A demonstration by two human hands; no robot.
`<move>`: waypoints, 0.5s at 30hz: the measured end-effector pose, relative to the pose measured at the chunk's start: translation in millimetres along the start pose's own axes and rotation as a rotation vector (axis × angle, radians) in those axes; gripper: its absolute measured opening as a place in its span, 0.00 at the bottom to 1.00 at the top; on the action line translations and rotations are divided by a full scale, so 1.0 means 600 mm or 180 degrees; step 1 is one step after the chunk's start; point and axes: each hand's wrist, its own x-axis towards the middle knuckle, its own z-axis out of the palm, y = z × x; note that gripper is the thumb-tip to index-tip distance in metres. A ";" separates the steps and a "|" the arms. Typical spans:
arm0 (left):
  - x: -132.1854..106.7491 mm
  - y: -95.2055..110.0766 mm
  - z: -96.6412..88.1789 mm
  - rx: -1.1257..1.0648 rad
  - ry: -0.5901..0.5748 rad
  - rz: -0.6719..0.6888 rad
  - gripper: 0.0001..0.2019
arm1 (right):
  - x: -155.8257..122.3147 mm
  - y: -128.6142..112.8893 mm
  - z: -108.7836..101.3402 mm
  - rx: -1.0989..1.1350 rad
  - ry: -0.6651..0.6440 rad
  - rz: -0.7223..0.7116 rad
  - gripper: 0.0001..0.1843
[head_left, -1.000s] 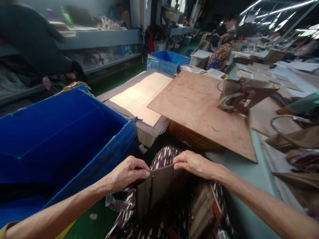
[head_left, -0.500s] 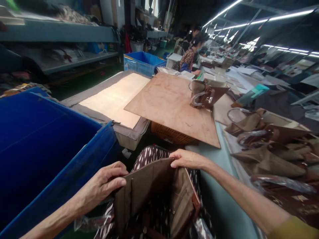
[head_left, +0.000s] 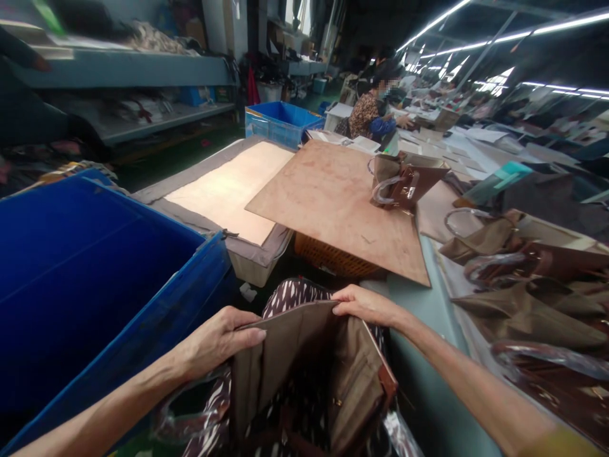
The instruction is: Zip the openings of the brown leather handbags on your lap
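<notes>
An unfinished handbag (head_left: 295,336) with a brown-grey lining rests on my lap, its mouth gaping toward me. My left hand (head_left: 226,339) pinches the bag's rim at the left, thumb on the lining side. At the far right corner of the rim, my right hand (head_left: 364,304) grips the edge between thumb and fingers. A plastic-wrapped handle (head_left: 190,416) hangs at the bag's left side. Brown-and-white patterned cloth (head_left: 295,292) shows behind and beneath the bag. The lower part of the bag runs out of the picture.
A large blue bin (head_left: 95,254) stands at my left. Ahead, a brown board (head_left: 328,197) carries one finished-looking handbag (head_left: 402,181). Several more handbags (head_left: 528,311) lie on the table at right. A co-worker (head_left: 368,114) sits farther back; another person's arm (head_left: 28,57) shows at far left.
My left hand has slid slightly right and down along the rim. The whole view has shifted a little, so surroundings sit farther right. The seated co-worker's arm has risen.
</notes>
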 end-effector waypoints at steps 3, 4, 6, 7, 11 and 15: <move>0.013 0.002 -0.011 -0.0622 0.0178 -0.0125 0.21 | -0.011 -0.005 -0.013 0.0684 -0.0036 0.0009 0.21; 0.016 0.002 -0.015 -0.0857 0.0216 -0.0156 0.20 | -0.013 -0.005 -0.016 0.1082 -0.0039 0.0051 0.23; 0.019 0.000 -0.020 -0.1249 0.0276 -0.0201 0.19 | -0.011 0.000 -0.019 0.1881 -0.0012 0.0163 0.23; 0.020 -0.002 -0.022 -0.1382 0.0298 -0.0229 0.19 | -0.007 0.004 -0.018 0.2162 0.0011 0.0211 0.23; 0.019 -0.011 -0.026 -0.1711 0.0383 -0.0317 0.17 | 0.021 0.025 -0.007 0.2594 0.0161 0.0240 0.22; 0.013 -0.020 -0.038 -0.1919 0.0787 -0.0426 0.15 | 0.041 0.029 0.001 0.2899 0.0318 0.0145 0.22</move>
